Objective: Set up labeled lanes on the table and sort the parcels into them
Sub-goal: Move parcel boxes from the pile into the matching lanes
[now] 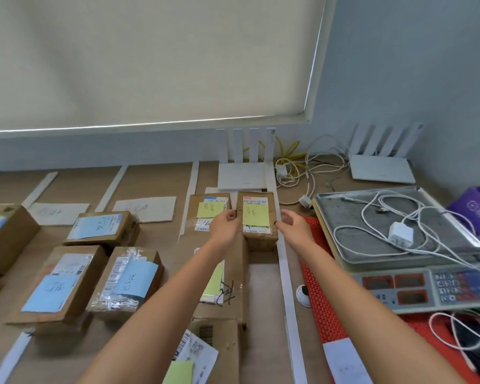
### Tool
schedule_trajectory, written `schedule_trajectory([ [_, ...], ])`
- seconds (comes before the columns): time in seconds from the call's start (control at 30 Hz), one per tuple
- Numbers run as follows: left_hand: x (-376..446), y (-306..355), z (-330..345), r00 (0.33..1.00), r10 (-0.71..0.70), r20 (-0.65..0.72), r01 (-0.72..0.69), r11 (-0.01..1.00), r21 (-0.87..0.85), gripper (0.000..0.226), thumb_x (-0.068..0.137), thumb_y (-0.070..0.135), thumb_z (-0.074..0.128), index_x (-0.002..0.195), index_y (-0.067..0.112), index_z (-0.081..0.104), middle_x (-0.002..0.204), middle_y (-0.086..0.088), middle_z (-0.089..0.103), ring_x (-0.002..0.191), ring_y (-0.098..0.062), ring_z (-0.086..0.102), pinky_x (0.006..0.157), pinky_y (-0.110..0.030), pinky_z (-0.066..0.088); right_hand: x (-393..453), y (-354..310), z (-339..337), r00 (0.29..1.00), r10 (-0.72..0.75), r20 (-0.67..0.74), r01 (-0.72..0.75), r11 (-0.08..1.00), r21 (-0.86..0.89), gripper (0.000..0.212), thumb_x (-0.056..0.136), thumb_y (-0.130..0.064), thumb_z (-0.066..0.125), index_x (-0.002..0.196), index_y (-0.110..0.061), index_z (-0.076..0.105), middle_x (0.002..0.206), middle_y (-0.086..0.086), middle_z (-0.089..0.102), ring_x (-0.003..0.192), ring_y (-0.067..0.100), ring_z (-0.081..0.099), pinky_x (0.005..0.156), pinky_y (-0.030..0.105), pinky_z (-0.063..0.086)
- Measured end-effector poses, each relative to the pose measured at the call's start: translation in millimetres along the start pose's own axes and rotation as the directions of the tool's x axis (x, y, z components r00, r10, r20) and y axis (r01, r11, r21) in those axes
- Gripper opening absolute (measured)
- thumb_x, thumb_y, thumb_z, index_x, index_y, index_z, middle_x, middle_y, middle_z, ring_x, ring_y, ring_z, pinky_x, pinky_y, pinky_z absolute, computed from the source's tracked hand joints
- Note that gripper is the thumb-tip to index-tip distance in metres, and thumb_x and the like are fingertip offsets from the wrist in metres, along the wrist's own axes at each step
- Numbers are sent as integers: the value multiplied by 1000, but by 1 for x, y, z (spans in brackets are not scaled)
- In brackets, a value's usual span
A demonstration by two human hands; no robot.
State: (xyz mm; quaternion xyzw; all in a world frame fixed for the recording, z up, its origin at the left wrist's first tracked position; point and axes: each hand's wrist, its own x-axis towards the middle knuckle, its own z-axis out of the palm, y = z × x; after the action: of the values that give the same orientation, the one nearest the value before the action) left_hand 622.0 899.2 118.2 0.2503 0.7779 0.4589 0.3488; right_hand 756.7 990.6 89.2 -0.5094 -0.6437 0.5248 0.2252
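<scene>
Both hands reach to the far end of the rightmost lane on the wooden tabletop [155,336]. The left hand [224,225] and the right hand [292,224] flank a small brown parcel [258,217] with a yellow note on top. The left fingers [231,216] are curled against the parcel's left edge, and the right fingers [284,217] are bent at its right edge, thumb at the near corner; whether they actually clamp the box or only touch it I cannot tell. The parcel stands on the tabletop just beside a second yellow-noted parcel [209,213] on its left, the two almost touching.

A white tape strip [287,273] runs near to far along the parcel's right side and marks the lane's edge. Nearer in the same lane, under the left forearm, lies a larger flat carton [233,275], and nearer still another carton [219,345] with loose labels. In the lane to the left sit three parcels with blue notes [135,278], and a white lane label [146,209] lies on the tabletop beyond them.

Close on the right, an orange mesh mat [320,295] carries a weighing scale [399,245] with a white charger cable coiled on its pan. At the far edge, just behind the parcel, stands a white router [244,176], with tangled cables [302,164] and a second router [381,167] further right
</scene>
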Motion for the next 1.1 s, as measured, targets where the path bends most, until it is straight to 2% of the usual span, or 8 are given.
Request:
schedule_trajectory([
  [0.1, -47, 5, -24, 999, 27, 21, -23, 990, -136, 50, 93, 0, 44, 141, 10, 39, 139, -14, 47, 126, -27, 47, 106, -38, 40, -44, -26, -5, 998, -60, 25, 59, 998, 15, 50, 90, -12, 54, 138, -15, 43, 138, 10, 50, 122, 22, 50, 90, 30, 46],
  [0.27, -115, 11, -66, 991, 131, 4, -128, 974, -186, 51, 93, 2, 44, 142, 15, 37, 139, -11, 46, 125, -25, 46, 107, -41, 39, -117, -61, 1, 990, -128, 52, 126, 991, 38, 51, 87, -8, 54, 137, -17, 45, 134, 11, 51, 118, 22, 51, 101, 43, 45],
  [0.47, -167, -3, -122, 979, 204, -26, -205, 957, -206, 53, 91, 3, 52, 141, 17, 38, 138, -8, 48, 121, -21, 49, 101, -35, 42, -196, -81, 32, 984, -175, 39, 172, 982, 74, 51, 89, -4, 49, 138, -16, 43, 134, 11, 50, 114, 21, 51, 98, 39, 48],
  [0.6, -187, -26, -175, 977, 208, -44, -213, 947, -240, 55, 91, 4, 54, 142, 13, 36, 139, -10, 47, 121, -21, 48, 95, -31, 41, -245, -81, 86, 985, -152, 83, 146, 986, 78, 53, 89, -1, 50, 140, -14, 40, 132, 11, 49, 106, 19, 53, 88, 34, 51],
  [0.7, -193, -47, -234, 973, 226, -42, -229, 949, -218, 55, 91, 0, 50, 142, 14, 37, 140, -10, 45, 127, -24, 45, 92, -29, 40, -275, -98, 137, 984, -166, 67, 162, 985, 61, 53, 89, -3, 50, 139, -17, 41, 133, 11, 48, 109, 21, 52, 95, 40, 50],
  [0.87, -200, -83, -346, 965, 262, -4, -259, 950, -172, 58, 89, -5, 49, 142, 15, 37, 139, -10, 46, 113, -16, 48, 84, -21, 43, -313, -142, 230, 983, -183, -2, 182, 979, 90, 54, 90, -2, 50, 141, -17, 39, 136, 10, 47, 115, 20, 49, 88, 33, 50],
  [0.97, -205, -102, -401, 959, 281, 30, -275, 952, -137, 60, 88, -6, 50, 141, 20, 37, 139, -8, 46, 110, -12, 46, 83, -21, 43, -335, -166, 284, 982, -185, -24, 187, 976, 109, 55, 89, -1, 50, 141, -16, 39, 137, 11, 47, 111, 19, 50, 95, 39, 49],
  [1.1, -207, -115, -452, 958, 284, 28, -277, 949, -154, 61, 88, -4, 52, 141, 21, 37, 140, -8, 46, 113, -14, 47, 87, -25, 43, -359, -186, 338, 980, -197, -4, 196, 974, 112, 54, 90, -2, 50, 141, -18, 38, 136, 8, 47, 111, 17, 50, 85, 27, 49],
])
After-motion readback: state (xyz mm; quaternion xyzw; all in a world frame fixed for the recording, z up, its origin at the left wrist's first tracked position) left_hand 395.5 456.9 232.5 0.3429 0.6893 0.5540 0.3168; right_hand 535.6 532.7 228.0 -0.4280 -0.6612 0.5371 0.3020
